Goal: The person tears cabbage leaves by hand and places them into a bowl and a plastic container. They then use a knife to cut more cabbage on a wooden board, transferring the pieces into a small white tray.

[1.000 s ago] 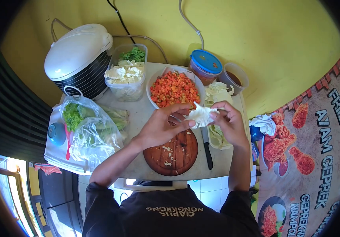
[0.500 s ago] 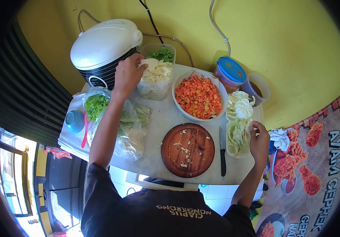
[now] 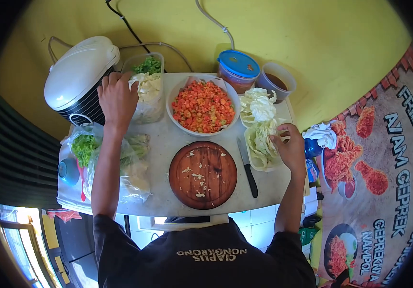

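Note:
My left hand (image 3: pixel 118 102) is at the left side of a clear plastic container (image 3: pixel 148 111). Its fingers are curled, their tips hidden, and the thumb points toward the pale cut cabbage (image 3: pixel 147 87) inside. Green lettuce (image 3: pixel 148 65) fills the back of that container. On the right, my right hand (image 3: pixel 290 148) is closed at the edge of some cabbage leaves (image 3: pixel 262 140), with thumb and fingertips on a leaf. Those leaves lie in a small clear tray (image 3: pixel 260 168); more pale leaves (image 3: pixel 258 104) sit just behind.
A round wooden board (image 3: pixel 202 180) with cabbage scraps lies in front, a knife (image 3: pixel 248 170) beside it. Behind are a bowl (image 3: pixel 170 113) of chopped red-orange vegetables, a blue-lidded tub (image 3: pixel 239 65) and a cup (image 3: pixel 288 84) of brown liquid. A rice cooker (image 3: pixel 79 72) and bagged greens (image 3: pixel 134 168) are left.
The view has shifted, so the table sits further left. My left hand has slid off the cut cabbage toward the container's left side. My right hand has come in onto the leaves.

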Motion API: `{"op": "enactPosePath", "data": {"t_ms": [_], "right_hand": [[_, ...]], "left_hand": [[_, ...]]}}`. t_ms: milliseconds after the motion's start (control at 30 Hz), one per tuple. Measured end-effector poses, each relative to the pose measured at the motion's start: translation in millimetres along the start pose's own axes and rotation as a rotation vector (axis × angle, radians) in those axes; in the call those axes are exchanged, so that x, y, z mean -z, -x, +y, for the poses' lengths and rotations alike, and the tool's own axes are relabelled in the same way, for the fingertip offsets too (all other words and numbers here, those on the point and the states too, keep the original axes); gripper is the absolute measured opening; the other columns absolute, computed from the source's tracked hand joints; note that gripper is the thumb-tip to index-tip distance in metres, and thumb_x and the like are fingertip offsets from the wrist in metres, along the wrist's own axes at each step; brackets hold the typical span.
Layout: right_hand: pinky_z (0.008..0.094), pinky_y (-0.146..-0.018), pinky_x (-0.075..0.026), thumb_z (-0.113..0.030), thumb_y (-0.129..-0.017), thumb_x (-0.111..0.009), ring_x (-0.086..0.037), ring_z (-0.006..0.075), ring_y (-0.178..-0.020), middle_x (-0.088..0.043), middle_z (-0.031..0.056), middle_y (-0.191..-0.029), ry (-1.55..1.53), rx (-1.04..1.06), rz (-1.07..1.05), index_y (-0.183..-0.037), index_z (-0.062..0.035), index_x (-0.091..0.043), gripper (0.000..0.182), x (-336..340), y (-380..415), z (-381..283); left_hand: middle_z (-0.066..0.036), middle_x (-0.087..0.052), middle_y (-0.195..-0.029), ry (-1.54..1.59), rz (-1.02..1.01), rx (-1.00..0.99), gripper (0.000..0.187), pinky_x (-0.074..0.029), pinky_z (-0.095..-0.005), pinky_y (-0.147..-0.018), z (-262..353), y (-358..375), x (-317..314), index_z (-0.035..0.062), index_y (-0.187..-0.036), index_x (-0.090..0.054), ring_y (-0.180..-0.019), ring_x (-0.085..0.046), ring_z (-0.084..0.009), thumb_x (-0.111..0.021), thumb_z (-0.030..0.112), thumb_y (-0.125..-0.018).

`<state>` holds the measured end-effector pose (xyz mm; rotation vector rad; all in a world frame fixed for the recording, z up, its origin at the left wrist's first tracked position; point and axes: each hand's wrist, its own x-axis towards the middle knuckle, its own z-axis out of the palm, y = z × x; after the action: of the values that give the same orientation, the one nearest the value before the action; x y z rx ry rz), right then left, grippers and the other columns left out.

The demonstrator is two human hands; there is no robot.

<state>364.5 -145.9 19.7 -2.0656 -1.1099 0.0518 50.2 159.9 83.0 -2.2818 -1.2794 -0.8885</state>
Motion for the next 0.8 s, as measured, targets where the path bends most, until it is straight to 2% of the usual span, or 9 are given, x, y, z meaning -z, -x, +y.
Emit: {"op": "enactPosePath", "data": {"t_ms": [100, 267, 333, 400, 467, 533, 567, 667, 800], "right_hand": [[0.0321, -0.066, -0.051, -0.003, -0.076, -0.081, -0.061, 0.0188, -0.077, -0.061, 0.0092, -0.106, -0.075, -0.038, -0.03, -0.112, -0.0018, -0.062, 0.04, -1.9, -1.8, 1.6], [0.0303, -0.068, -0.049, -0.004, -0.075, -0.082, -0.056, 0.0163, -0.072, -0.06, 0.0081, -0.109, 0.05, 0.013, -0.072, -0.111, -0.0017, -0.062, 0.041, 4.3, -6.4, 2.4], [0.029, -0.069, -0.048, -0.008, -0.077, -0.082, -0.053, 0.014, -0.069, -0.062, 0.0064, -0.098, 0.045, 0.097, 0.066, -0.115, -0.0034, -0.065, 0.042, 5.5, -7.0, 3.0], [0.0291, -0.066, -0.048, -0.008, -0.079, -0.081, -0.056, 0.014, -0.069, -0.064, 0.0073, -0.092, 0.032, 0.016, 0.01, -0.113, -0.0019, -0.066, 0.038, 17.1, -6.7, -8.5], [0.0292, -0.063, -0.048, -0.008, -0.081, -0.079, -0.059, 0.0141, -0.07, -0.066, 0.0083, -0.086, 0.015, -0.066, -0.046, -0.112, -0.0004, -0.067, 0.034, 26.2, -4.6, -25.6], [0.0264, -0.061, -0.05, -0.009, -0.089, -0.074, -0.059, 0.0088, -0.067, -0.07, 0.0056, -0.084, -0.525, -0.183, -0.057, -0.107, 0.0049, -0.067, 0.024, 24.7, 0.1, -42.8], [0.0264, -0.061, -0.05, -0.009, -0.089, -0.074, -0.059, 0.0088, -0.067, -0.07, 0.0056, -0.084, -0.528, -0.181, -0.061, -0.107, 0.0049, -0.067, 0.024, 21.7, 3.6, -50.4], [0.0241, -0.063, -0.054, -0.009, -0.093, -0.071, -0.063, 0.007, -0.072, -0.071, 0.0072, -0.092, -0.745, -0.164, -0.158, -0.108, 0.0081, -0.067, 0.024, 5.9, 16.9, -74.3], [0.025, -0.071, -0.059, -0.009, -0.094, -0.069, -0.068, 0.0111, -0.083, -0.071, 0.0098, -0.098, -0.824, -0.109, -0.359, -0.114, 0.0071, -0.066, 0.025, -19.3, 34.2, -88.6]], "left_hand": [[-0.01, -0.068, -0.097, 0.239, 0.067, -0.035, 0.025, -0.047, -0.0419, -0.084, 28.5, 12.2, 30.6, 0.008, -0.105, -0.074, -0.096, -0.063, -0.0281, -0.075, 0.021, -0.084], [-0.01, -0.07, -0.092, 0.674, -0.115, -0.127, 0.022, -0.048, -0.0398, -0.081, 63.9, 39.1, 58.8, 0.0052, -0.101, -0.074, -0.086, -0.065, -0.0277, -0.077, 0.016, -0.082], [-0.011, -0.07, -0.092, 0.748, -0.158, -0.171, 0.023, -0.05, -0.0379, -0.079, 72.9, 50.0, 63.9, 0.004, -0.102, -0.073, -0.084, -0.066, -0.0263, -0.078, 0.013, -0.082], [-0.012, -0.07, -0.092, 0.821, -0.198, -0.218, 0.025, -0.052, -0.0361, -0.076, 80.4, 59.7, 67.2, 0.0028, -0.104, -0.073, -0.083, -0.067, -0.0249, -0.079, 0.011, -0.082], [-0.012, -0.071, -0.095, 1.057, -0.383, -0.212, 0.03, -0.054, -0.0349, -0.08, 87.3, 70.6, 66.4, 0.0017, -0.108, -0.072, -0.088, -0.068, -0.0228, -0.08, 0.013, -0.082], [-0.012, -0.071, -0.096, 1.205, -0.51, -0.132, 0.034, -0.055, -0.0339, -0.082, 98.1, 79.2, 67.3, 0.0014, -0.112, -0.07, -0.089, -0.069, -0.0212, -0.08, 0.015, -0.083], [-0.012, -0.072, -0.097, 1.351, -0.638, -0.05, 0.037, -0.056, -0.0329, -0.083, 103.8, 82.5, 66.9, 0.0012, -0.117, -0.068, -0.09, -0.069, -0.0197, -0.08, 0.016, -0.084], [-0.012, -0.072, -0.098, 1.419, -0.693, -0.075, 0.043, -0.056, -0.0293, -0.083, 119.0, 93.1, 57.9, -0.0001, -0.123, -0.065, -0.089, -0.069, -0.0174, -0.078, 0.018, -0.087], [-0.006, -0.07, -0.093, 1.584, -0.804, 0.0, 0.03, -0.054, -0.0252, -0.075, 130.8, 103.3, 48.5, -0.0019, -0.119, -0.065, -0.084, -0.065, -0.009, -0.071, 0.011, -0.093]]}}
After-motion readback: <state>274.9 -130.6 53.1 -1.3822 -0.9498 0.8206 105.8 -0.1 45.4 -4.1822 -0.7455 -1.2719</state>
